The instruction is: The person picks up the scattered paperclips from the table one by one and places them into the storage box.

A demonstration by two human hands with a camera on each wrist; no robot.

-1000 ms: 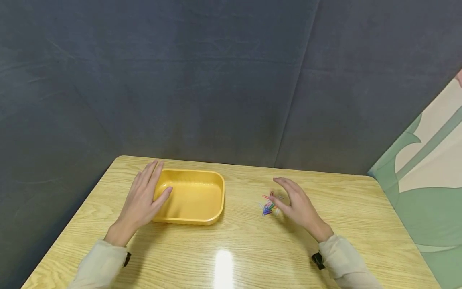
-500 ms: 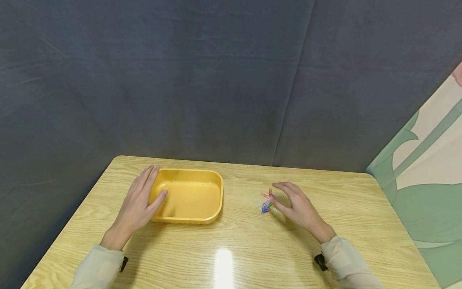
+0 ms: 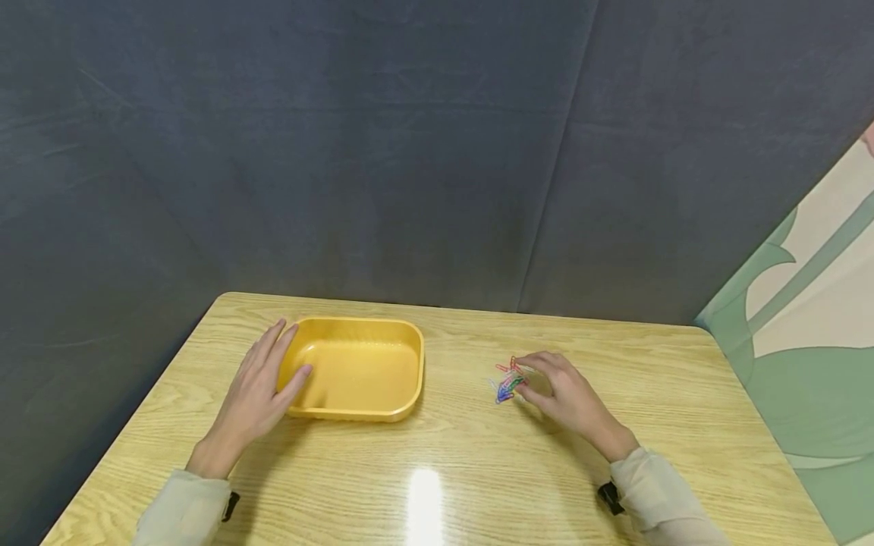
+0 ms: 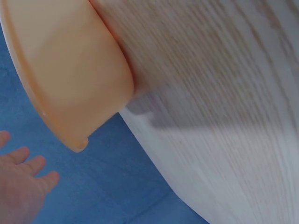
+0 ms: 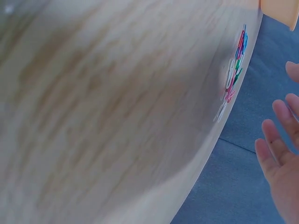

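Observation:
A yellow rectangular tray (image 3: 362,379) sits on the left half of the table. Over its left rim the left hand (image 3: 253,394) hovers with fingers straight and thumb spread; the left wrist view shows those fingers apart from the tray's outer wall (image 4: 74,70). Colourful paper clips (image 3: 507,387) lie in a small heap to the right of the tray. Close over the heap's right side is the right hand (image 3: 570,398), its fingers loosely bent and the thumb apart from them. In the right wrist view these fingers (image 5: 280,140) hold nothing, and the paper clips (image 5: 233,70) lie on the tabletop.
The light wooden table (image 3: 423,455) has rounded far corners and reflects a bright light near the front. Behind it hangs a dark grey-blue curtain (image 3: 410,152). A green and cream patterned cloth (image 3: 812,379) stands to the right.
The right hand's fingertips and thumb have come closer together and nearer the paper clips. The left hand has drifted slightly to the left and down. The tray and clips stay in place.

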